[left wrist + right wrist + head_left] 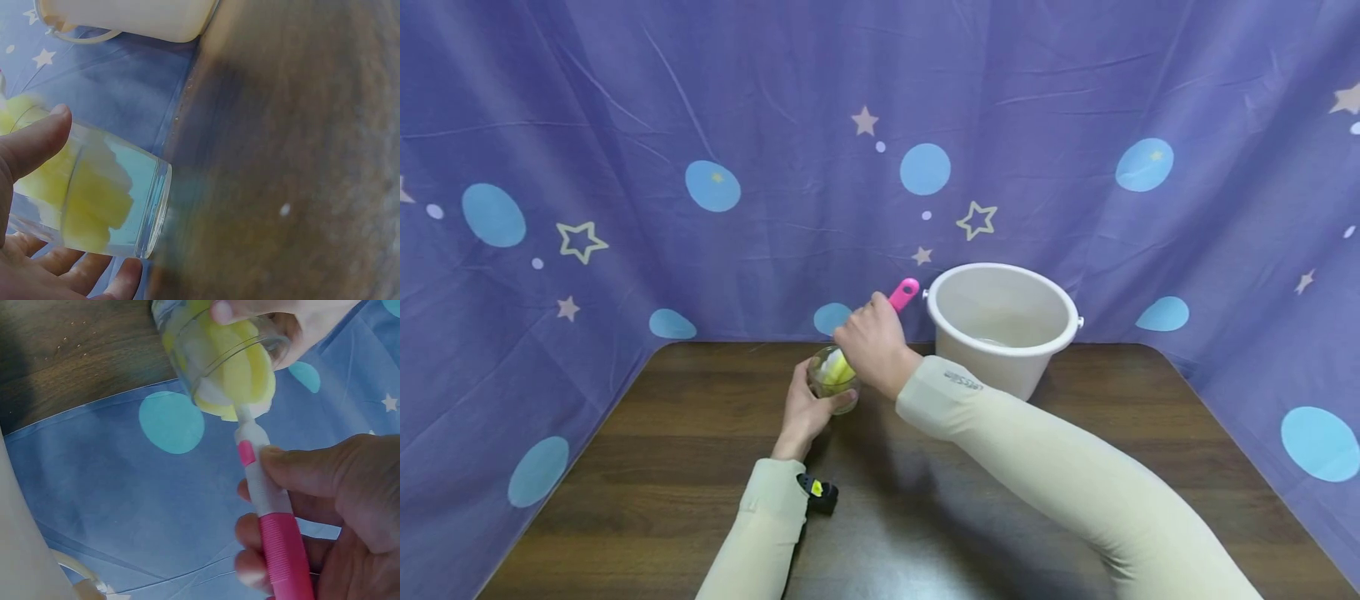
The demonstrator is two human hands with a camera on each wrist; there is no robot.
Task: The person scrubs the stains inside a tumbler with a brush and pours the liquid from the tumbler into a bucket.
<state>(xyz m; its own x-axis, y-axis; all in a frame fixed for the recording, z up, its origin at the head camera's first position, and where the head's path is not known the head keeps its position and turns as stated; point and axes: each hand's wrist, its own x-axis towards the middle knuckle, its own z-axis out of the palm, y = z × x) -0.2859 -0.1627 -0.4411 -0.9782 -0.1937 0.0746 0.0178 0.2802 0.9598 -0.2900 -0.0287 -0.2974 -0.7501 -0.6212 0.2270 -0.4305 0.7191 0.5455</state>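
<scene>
My left hand (805,410) grips a clear glass (145,200) around its side, thumb on one side and fingers on the other. In my right hand (877,337) is a sponge bottle brush (281,544) with a pink and white handle, held from above at a slant. Its yellow and white sponge head (240,372) sits mostly inside the glass, with the lower end sticking out at the mouth. Through the glass wall the sponge reaches well down, short of the thick base. The pink end of the handle points up toward the bucket.
A white bucket (1000,371) stands at the back, right of the hands. Small water drops (65,347) lie on the brown wooden table (700,508). A purple-blue curtain (790,167) with stars and dots hangs behind and along both sides.
</scene>
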